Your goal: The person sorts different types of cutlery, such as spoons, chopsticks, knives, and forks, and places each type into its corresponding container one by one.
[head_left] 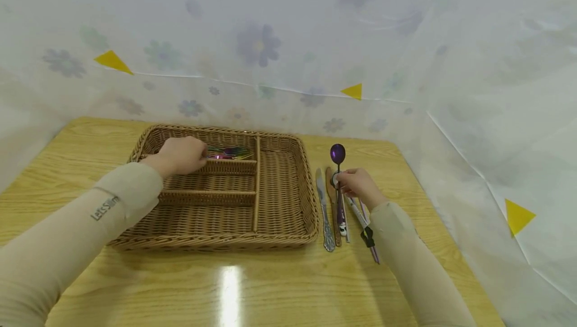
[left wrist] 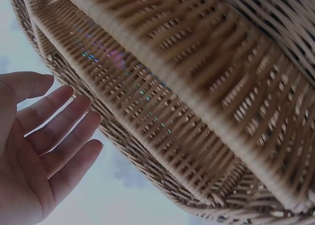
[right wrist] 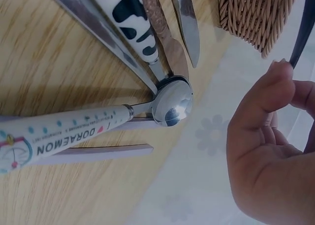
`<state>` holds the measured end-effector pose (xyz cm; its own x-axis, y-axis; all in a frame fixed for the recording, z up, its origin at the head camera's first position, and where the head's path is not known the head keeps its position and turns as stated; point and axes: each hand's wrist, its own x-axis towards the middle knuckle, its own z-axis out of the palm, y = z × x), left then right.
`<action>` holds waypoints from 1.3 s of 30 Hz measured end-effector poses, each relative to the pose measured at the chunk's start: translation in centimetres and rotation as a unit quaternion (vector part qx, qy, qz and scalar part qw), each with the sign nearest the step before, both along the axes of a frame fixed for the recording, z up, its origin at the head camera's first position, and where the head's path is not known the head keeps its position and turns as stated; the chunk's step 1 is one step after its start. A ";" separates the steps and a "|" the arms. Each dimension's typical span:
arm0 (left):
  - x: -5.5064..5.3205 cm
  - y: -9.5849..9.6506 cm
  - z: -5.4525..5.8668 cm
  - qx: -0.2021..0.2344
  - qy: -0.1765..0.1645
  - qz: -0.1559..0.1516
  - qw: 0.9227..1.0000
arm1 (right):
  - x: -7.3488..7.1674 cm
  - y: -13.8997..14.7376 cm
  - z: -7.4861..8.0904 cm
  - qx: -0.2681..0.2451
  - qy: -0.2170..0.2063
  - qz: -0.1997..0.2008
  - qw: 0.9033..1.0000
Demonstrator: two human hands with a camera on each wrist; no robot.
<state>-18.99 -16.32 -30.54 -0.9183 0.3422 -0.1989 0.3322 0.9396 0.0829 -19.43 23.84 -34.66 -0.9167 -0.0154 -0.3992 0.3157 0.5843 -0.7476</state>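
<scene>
Head view: left hand is over the back-left compartment of the wicker basket, beside shiny multicoloured cutlery lying in it. Fingers mostly hidden from here. Right hand is off the basket's right side, pinching the purple spoon by the handle, bowl up and away from the person. Spoon is outside the basket, above a row of cutlery on the wooden table: silver knife nearest the basket, brown knife next to it, then more handles and lilac chopsticks.

Left wrist view: left hand loosely spread, fingers slightly bent, nothing in it. Fingertips at the basket rim; can't tell if they touch. Coloured glints show through the weave.

Right wrist view: right thumb and index finger pinched together on a dark handle at the frame edge, other fingers curled in. On the table, well apart from the hand: a Doraemon-handled spoon and a cow-print handle.
</scene>
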 end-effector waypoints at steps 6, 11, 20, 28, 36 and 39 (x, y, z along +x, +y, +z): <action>0.4 1.3 -0.3 0.043 0.016 -0.003 0.999 | -0.2 -0.3 0.0 -0.018 -0.010 -0.010 1.000; 1.0 2.8 -0.4 0.112 0.033 0.012 0.993 | -0.1 -0.8 0.4 -0.060 -0.021 -0.014 0.998; 1.0 6.2 0.2 0.237 -0.012 0.034 0.971 | 0.1 -2.2 0.8 -0.180 -0.037 -0.016 0.983; -0.2 11.1 0.1 0.341 -0.108 0.054 0.932 | 0.3 -4.6 1.7 -0.251 -0.051 -0.001 0.967; -2.2 14.9 -1.2 0.433 -0.182 0.137 0.872 | 0.9 -7.5 2.4 -0.241 -0.058 0.015 0.969; -2.7 15.8 -1.4 0.490 -0.224 0.180 0.823 | 1.1 -8.4 2.5 -0.240 -0.058 0.019 0.969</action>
<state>-21.73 -0.55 -31.94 -0.9048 0.2614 -0.3361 -0.2236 0.3800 0.8976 -18.31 15.47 -32.18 -0.8614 -0.2575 -0.4379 0.3988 0.1912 -0.8969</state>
